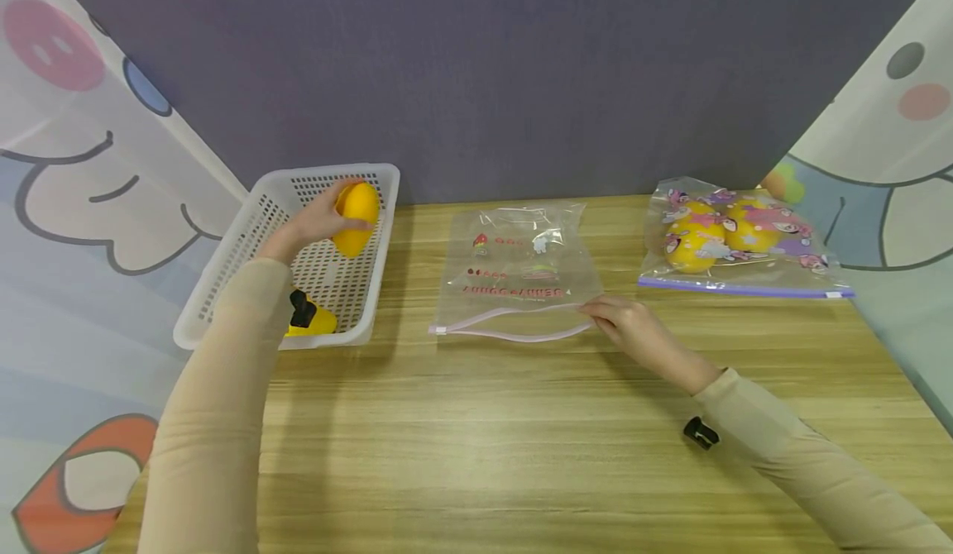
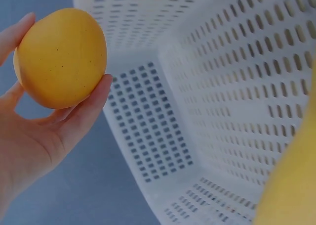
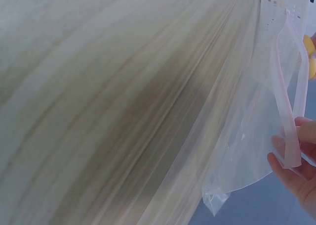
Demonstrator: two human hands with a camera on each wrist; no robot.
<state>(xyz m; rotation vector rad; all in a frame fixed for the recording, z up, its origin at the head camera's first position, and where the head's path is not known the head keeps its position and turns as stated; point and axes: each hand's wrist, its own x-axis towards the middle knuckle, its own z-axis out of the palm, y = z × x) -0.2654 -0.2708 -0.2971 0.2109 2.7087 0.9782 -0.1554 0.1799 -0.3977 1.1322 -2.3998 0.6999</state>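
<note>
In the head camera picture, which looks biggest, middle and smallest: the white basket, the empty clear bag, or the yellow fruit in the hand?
Largest to smallest:
1. white basket
2. empty clear bag
3. yellow fruit

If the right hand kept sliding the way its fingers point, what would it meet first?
The right hand points left along the open mouth of the empty zip bag, whose pink zipper strip it pinches. Going on, it would probably run along that bag; beyond lies the white basket, though depth is unclear.
</note>
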